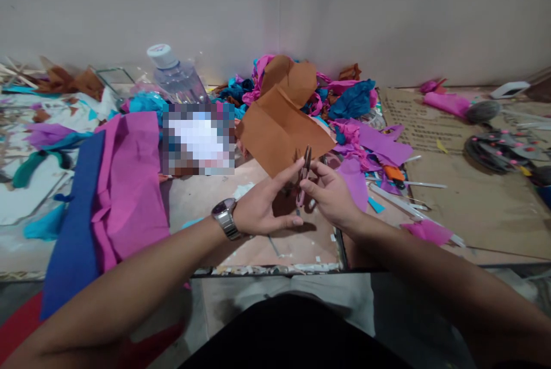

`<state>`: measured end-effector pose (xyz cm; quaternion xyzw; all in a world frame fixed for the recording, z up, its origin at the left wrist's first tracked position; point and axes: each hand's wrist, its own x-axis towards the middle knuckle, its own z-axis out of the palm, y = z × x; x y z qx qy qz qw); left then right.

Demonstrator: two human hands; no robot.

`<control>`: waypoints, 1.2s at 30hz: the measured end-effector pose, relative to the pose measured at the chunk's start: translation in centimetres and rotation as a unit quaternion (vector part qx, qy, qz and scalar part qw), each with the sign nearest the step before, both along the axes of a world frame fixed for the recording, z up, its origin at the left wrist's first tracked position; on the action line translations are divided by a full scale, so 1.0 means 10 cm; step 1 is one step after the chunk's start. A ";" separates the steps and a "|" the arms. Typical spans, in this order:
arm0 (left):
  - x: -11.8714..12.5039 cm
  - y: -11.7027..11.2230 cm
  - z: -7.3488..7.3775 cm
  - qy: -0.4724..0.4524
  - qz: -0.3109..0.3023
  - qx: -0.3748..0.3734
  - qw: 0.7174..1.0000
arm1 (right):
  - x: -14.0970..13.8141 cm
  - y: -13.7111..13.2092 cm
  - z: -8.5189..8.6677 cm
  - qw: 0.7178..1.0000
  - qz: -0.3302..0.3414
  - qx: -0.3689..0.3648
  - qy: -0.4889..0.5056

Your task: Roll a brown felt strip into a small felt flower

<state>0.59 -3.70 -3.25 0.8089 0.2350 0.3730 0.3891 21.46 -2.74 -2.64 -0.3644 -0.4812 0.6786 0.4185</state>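
Observation:
My two hands meet over the middle of the work board [206, 197]. My right hand [329, 194] is closed around the handles of a pair of scissors [305, 171], whose blades point up and away. My left hand [262, 205], with a metal watch on the wrist, has thumb and fingers stretched toward the scissors and touches them near the blades. Just behind the blades lies a folded brown paper sheet [279, 128]. Whether the blades touch the brown paper I cannot tell.
Pink paper [129, 185] and a blue sheet [73, 243] lie at the left. A plastic water bottle [176, 76] stands behind. Crumpled pink, blue and purple scraps [344, 105] pile up at the back. Cardboard [473, 197] with white strips and a dark round object covers the right.

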 end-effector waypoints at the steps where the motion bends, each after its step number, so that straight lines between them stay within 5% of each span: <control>1: 0.00 0.00 0.00 0.013 0.006 0.022 1.000 | 0.00 0.00 0.01 1.000 -0.007 0.004 -0.006; 4: 0.02 -0.03 -0.01 0.040 0.011 0.047 0.998 | -0.01 -0.02 0.02 1.000 -0.014 0.011 -0.016; 8: 0.03 -0.06 -0.01 0.029 0.014 -0.025 0.999 | -0.04 -0.06 0.03 0.999 -0.004 0.027 -0.025; 14: -0.01 -0.11 0.05 0.007 0.109 -0.048 0.993 | -0.06 -0.10 0.04 0.999 -0.014 0.029 -0.035; 21: 0.09 -0.18 0.03 0.013 0.032 -0.049 0.998 | -0.04 -0.07 0.02 0.996 -0.049 0.064 -0.048; 29: 0.01 -0.17 -0.02 -0.021 0.128 -0.092 0.987 | -0.03 -0.10 -0.02 0.984 -0.052 0.137 -0.101; 36: 0.01 -0.10 0.03 -0.137 0.116 -0.104 0.978 | -0.03 -0.15 0.05 0.998 0.059 0.016 -0.023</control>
